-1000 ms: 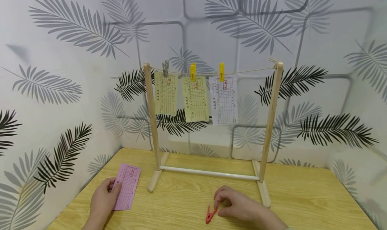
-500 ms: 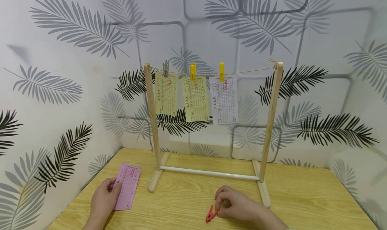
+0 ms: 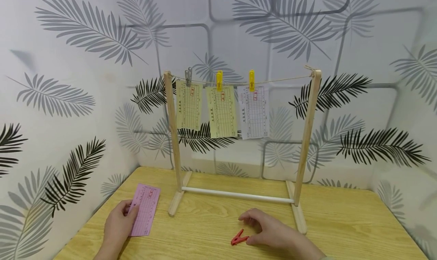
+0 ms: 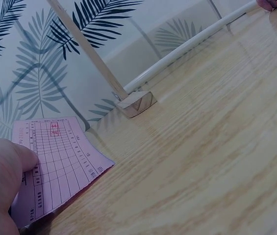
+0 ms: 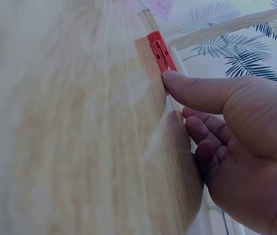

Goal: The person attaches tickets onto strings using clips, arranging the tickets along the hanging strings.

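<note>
A pink printed slip (image 3: 145,210) is pinched at its left edge by my left hand (image 3: 117,226), its thumb lying on the printed face in the left wrist view. On the right, a red clothespin (image 3: 238,238) lies on the table with its handles spread toward my right hand (image 3: 264,229). The thumb (image 5: 192,90) touches one end of the clothespin, while the other fingers are loosely bent and apart from it. Behind both hands, two yellow slips (image 3: 221,114) and a white slip (image 3: 254,114) hang from a string.
A wooden frame (image 3: 307,138) with a white crossbar (image 3: 235,194) stands on the wood-grain table (image 3: 191,237). One grey clothespin (image 3: 188,77) and two yellow clothespins (image 3: 252,81) grip the string (image 3: 286,79). Leaf-patterned walls rise behind and at the sides.
The red clothespin has turned on the table, one handle swinging to the right at my thumb. My right fingers have spread away from the thumb. The left hand stays on the pink slip.
</note>
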`<act>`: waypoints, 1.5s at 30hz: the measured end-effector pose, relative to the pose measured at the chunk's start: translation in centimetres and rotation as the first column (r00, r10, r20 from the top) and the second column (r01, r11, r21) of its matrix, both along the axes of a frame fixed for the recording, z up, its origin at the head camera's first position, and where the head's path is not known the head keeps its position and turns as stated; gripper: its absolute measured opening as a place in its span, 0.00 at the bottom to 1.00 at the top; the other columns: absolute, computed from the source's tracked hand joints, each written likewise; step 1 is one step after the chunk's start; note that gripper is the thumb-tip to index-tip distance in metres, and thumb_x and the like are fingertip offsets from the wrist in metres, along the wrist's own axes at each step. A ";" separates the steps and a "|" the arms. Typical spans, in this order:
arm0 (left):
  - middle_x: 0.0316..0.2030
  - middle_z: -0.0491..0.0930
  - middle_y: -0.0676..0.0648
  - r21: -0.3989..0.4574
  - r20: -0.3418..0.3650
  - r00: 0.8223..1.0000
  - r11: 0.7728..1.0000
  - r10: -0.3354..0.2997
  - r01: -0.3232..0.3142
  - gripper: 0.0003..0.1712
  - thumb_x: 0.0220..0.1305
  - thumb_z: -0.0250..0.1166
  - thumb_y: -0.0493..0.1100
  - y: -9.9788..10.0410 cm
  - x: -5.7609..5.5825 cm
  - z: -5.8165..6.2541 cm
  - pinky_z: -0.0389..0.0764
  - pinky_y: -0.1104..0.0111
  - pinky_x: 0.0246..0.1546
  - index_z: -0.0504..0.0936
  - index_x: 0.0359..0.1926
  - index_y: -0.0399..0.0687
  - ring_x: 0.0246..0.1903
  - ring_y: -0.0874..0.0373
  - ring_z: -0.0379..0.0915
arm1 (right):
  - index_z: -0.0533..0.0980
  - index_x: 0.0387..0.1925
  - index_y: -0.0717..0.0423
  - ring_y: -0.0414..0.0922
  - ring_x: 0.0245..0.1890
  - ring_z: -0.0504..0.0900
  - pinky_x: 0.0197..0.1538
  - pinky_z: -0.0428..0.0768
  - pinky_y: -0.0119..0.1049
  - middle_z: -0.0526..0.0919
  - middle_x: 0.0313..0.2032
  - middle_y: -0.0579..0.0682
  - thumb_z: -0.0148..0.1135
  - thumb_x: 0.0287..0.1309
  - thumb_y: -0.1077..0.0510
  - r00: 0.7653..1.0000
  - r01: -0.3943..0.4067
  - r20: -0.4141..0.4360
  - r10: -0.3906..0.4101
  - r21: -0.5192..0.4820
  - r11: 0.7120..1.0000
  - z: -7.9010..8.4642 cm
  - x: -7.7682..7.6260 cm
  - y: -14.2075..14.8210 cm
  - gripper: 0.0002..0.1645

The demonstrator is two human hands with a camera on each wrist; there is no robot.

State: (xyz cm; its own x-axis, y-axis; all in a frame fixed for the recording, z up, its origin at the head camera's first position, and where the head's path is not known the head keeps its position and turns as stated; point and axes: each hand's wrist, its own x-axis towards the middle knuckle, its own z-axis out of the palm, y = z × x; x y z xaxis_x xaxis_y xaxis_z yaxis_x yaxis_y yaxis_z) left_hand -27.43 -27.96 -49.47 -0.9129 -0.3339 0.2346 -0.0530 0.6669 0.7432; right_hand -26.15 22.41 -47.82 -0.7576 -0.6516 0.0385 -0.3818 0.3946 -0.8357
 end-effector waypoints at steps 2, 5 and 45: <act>0.40 0.85 0.40 -0.002 -0.001 1.000 1.000 -0.001 0.001 0.20 0.79 0.68 0.44 0.0 0.0 0.0 0.75 0.64 0.35 0.84 0.61 0.32 0.36 0.51 0.77 | 0.80 0.69 0.52 0.48 0.59 0.77 0.61 0.78 0.37 0.78 0.61 0.50 0.76 0.71 0.60 1.000 -0.013 0.010 0.013 0.011 1.000 0.1 0.0 0.0 0.28; 0.40 0.85 0.41 -0.005 -0.002 1.000 1.000 -0.001 0.001 0.20 0.79 0.68 0.44 0.0 0.0 0.1 0.75 0.63 0.35 0.84 0.60 0.32 0.36 0.51 0.77 | 0.84 0.65 0.48 0.48 0.57 0.77 0.59 0.78 0.38 0.76 0.61 0.48 0.75 0.72 0.60 1.000 -0.029 0.010 0.029 0.023 0.999 0.1 -0.1 0.0 0.22; 0.44 0.88 0.36 0.058 -0.122 0.988 0.995 0.093 -0.086 0.18 0.81 0.64 0.41 0.0 -0.2 0.9 0.75 0.66 0.39 0.84 0.60 0.31 0.41 0.50 0.80 | 0.83 0.62 0.65 0.46 0.44 0.84 0.43 0.82 0.33 0.88 0.47 0.50 0.70 0.77 0.59 0.985 0.163 0.084 -0.153 -0.144 0.976 0.8 0.0 -0.2 0.19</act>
State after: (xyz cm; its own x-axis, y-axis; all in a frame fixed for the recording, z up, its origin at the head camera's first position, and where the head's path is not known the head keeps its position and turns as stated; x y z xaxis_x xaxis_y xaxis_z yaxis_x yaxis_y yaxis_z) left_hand -27.68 -27.95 -48.55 -0.8436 -0.4276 0.3247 -0.0155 0.6238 0.7814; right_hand -26.17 22.17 -46.99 -0.8549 -0.5143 0.0686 -0.2618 0.3133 -0.9129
